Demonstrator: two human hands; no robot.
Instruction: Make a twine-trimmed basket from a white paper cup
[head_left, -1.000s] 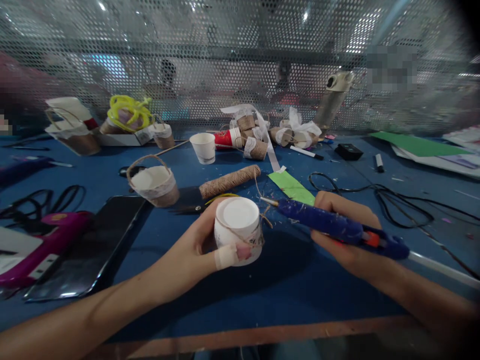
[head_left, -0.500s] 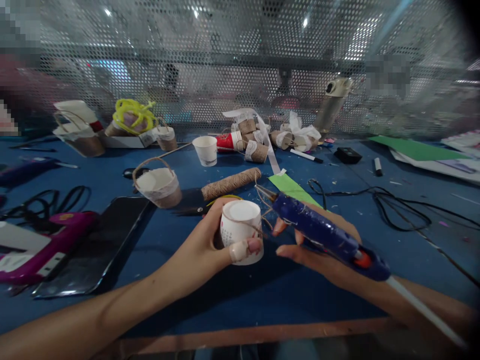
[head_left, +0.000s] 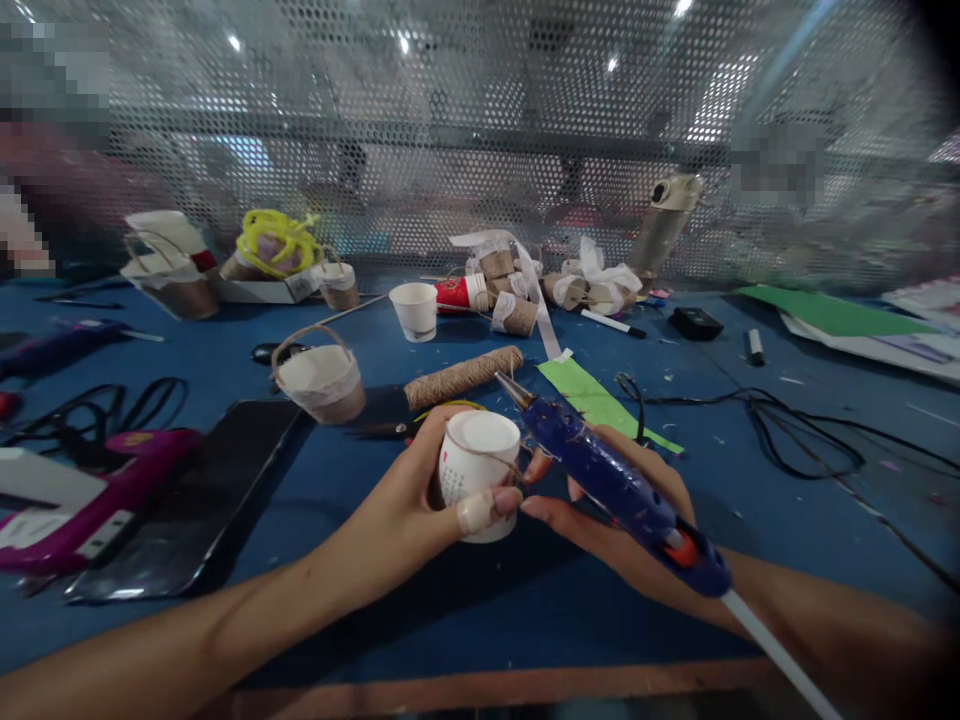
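My left hand (head_left: 427, 495) is wrapped around a small white paper cup (head_left: 480, 455), a bandage on its thumb. The cup appears bottom up, with printed marks on its side. A thin strand of twine (head_left: 480, 452) loops across the cup toward my right fingertips. In my right hand (head_left: 622, 500) is a blue glue gun (head_left: 600, 465), its metal nozzle pointing up and left above the cup's right side. A white glue stick (head_left: 776, 650) sticks out of its rear. The right thumb and fingertips are close to the cup's right side; whether they pinch the twine is unclear.
Behind the cup lie a twine roll (head_left: 465, 377) and scissors (head_left: 382, 430). A twine-handled cup (head_left: 322, 385) and phone (head_left: 195, 490) are left, green paper (head_left: 592, 395) and a black cable (head_left: 795, 430) right. Several decorated cups line the mesh panel (head_left: 450, 130).
My right hand and the glue gun have moved left, closer to the cup. The right fingertips now come up to the cup's side. The view has shifted slightly.
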